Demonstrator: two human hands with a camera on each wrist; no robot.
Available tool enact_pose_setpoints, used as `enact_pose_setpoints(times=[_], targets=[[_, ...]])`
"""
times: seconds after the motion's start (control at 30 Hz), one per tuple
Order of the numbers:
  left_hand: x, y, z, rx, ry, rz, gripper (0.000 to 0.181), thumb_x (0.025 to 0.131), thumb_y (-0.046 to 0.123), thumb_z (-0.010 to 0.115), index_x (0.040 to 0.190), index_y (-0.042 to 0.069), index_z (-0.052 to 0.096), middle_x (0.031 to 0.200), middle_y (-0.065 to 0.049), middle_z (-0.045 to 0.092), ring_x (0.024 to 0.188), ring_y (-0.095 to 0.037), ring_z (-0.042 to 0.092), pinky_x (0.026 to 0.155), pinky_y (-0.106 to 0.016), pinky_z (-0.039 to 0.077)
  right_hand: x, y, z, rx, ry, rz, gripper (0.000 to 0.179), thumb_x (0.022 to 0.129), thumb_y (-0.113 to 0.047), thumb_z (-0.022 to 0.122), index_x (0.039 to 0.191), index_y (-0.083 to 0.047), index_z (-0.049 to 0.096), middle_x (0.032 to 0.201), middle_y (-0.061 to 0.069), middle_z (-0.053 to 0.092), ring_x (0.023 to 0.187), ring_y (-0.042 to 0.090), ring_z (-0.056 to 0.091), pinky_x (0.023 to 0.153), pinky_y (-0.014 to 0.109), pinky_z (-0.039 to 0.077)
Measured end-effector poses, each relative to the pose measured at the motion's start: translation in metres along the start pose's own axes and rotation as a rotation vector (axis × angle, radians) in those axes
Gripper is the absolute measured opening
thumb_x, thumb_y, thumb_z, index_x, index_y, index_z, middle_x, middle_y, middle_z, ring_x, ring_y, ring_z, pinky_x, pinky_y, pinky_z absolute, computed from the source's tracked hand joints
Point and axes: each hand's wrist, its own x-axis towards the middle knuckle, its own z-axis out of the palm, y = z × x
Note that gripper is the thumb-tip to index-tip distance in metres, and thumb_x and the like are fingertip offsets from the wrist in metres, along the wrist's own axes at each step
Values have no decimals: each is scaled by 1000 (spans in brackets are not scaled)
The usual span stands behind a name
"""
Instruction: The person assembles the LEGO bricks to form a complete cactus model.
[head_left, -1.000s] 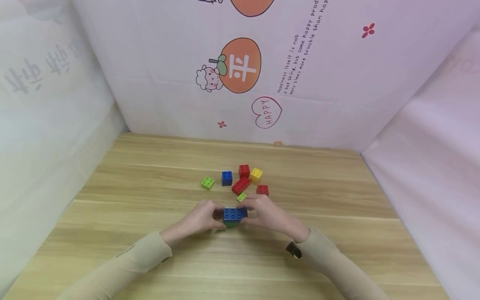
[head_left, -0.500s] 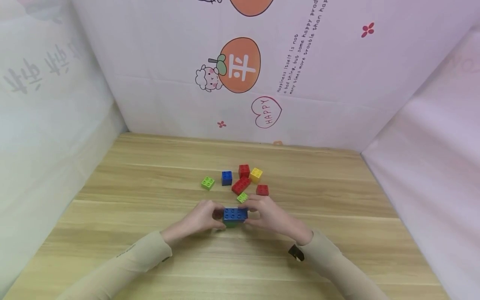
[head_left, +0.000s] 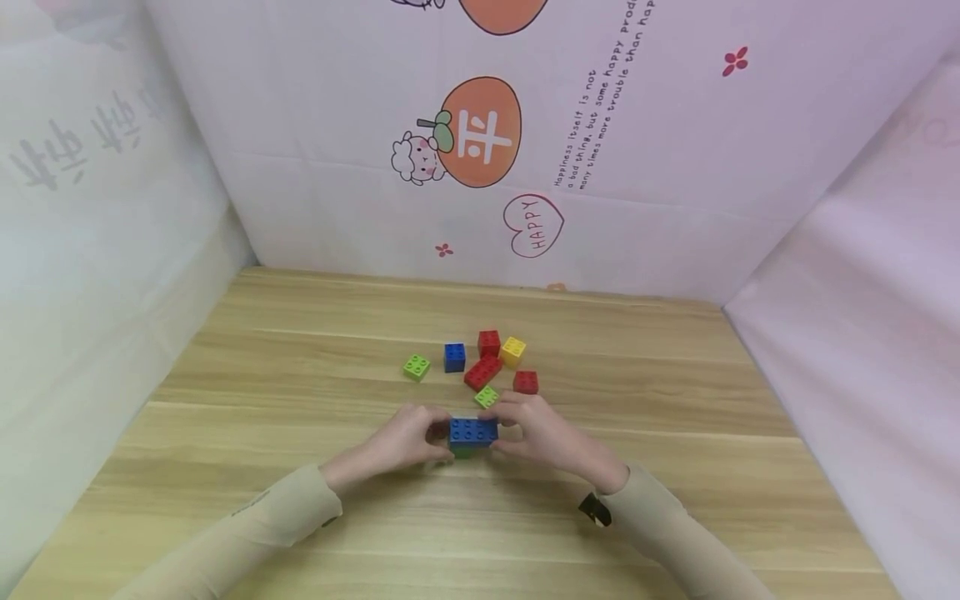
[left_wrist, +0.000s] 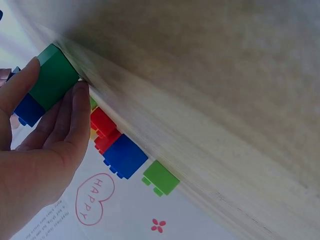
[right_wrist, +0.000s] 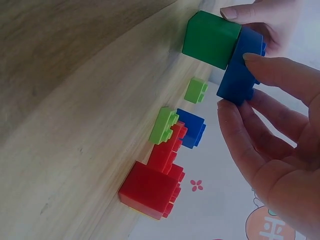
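Note:
In the head view a long blue brick sits on a green brick, between my two hands near the middle of the table. Seen from the right wrist, the blue brick juts past the green brick toward my right hand, whose thumb and fingers pinch that jutting end. My left hand grips the green brick between thumb and fingers. In the head view, my left hand is at the stack's left and my right hand at its right.
Beyond the hands lie a light green brick, another light green brick, a small blue brick, a yellow brick and several red bricks. Printed white cloth walls the wooden table at back and sides.
My right hand has shifted slightly right along the blue brick, baring more of its studs and of the nearest light green brick. The left hand keeps nearly the same place.

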Motion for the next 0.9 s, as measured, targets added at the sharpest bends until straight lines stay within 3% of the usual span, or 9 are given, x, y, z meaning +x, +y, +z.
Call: enact_pose_setpoints(times=[0.27,0.47,0.63,0.77,0.9], targets=[[-1,-2,-3,-46,-21,9,39,78,12,81,115,3,69,107,-8,74,96,-17,68,88,-33,59,0,0,1,-1,5,-9,39,83,-16,80,120,-9,70,112,4,71,99,15,66,86,26,59],[-3,-10,-12,-87,-36,-2,42,80,8,77,119,-1,66,114,-14,72,104,-25,68,93,-38,58,0,1,2,6,12,-17,38,84,-16,79,120,-9,70,111,4,72,98,16,67,85,26,60],[0,-17,-24,-75,31,-15,40,82,6,76,119,-4,65,117,-20,71,105,-29,69,92,-37,59,0,1,2,0,21,-26,37,84,-16,79,119,-9,71,112,5,72,100,15,67,86,28,60],[4,-24,-35,-68,102,-63,38,84,6,74,119,-5,65,117,-22,70,103,-31,69,91,-39,59,0,1,2,0,33,-39,36,83,-15,79,118,-8,71,113,5,72,99,14,67,85,29,61],[8,-33,-45,-68,190,-70,34,85,3,73,116,-7,65,114,-23,70,101,-33,69,90,-40,60,0,1,3,-4,43,-51,36,83,-13,80,117,-7,71,112,5,72,98,14,67,84,27,61]])
